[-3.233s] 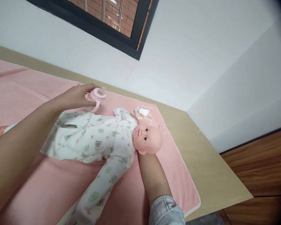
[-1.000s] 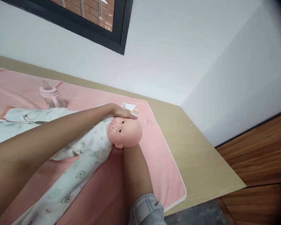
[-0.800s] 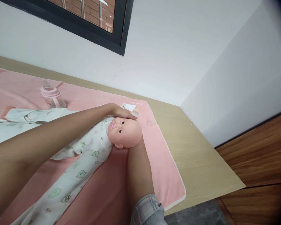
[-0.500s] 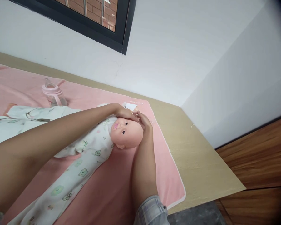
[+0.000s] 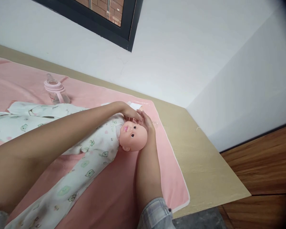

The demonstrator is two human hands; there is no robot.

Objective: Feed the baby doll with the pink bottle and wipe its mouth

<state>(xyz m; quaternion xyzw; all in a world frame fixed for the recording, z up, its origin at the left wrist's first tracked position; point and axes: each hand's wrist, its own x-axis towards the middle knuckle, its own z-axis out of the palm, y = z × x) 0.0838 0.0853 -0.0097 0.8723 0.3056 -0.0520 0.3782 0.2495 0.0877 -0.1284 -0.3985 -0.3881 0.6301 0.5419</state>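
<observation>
A bald baby doll (image 5: 133,136) lies on its back, head to the right, in a white sleepsuit printed with small green animals. My left hand (image 5: 130,112) reaches across its chest and is curved against the far side of the head. Around the crown of the head, my right hand (image 5: 148,121) is cupped, its fingertips meeting those of my left hand. Both hands hold the doll's head between them, and some fingers are hidden behind it. A pink-topped baby bottle (image 5: 57,92) with handles stands beyond the doll's legs.
The pink blanket (image 5: 173,184) covers much of the wooden tabletop (image 5: 205,168). A partly hidden clear packet with a white label (image 5: 136,106) lies behind my hands. A small clear item (image 5: 155,122) is right of them. A wall and window frame (image 5: 126,35) rise behind.
My left hand has set the bottle down upright on the blanket and moved to the doll's head. My right hand has come out from beneath the head and now cups its crown.
</observation>
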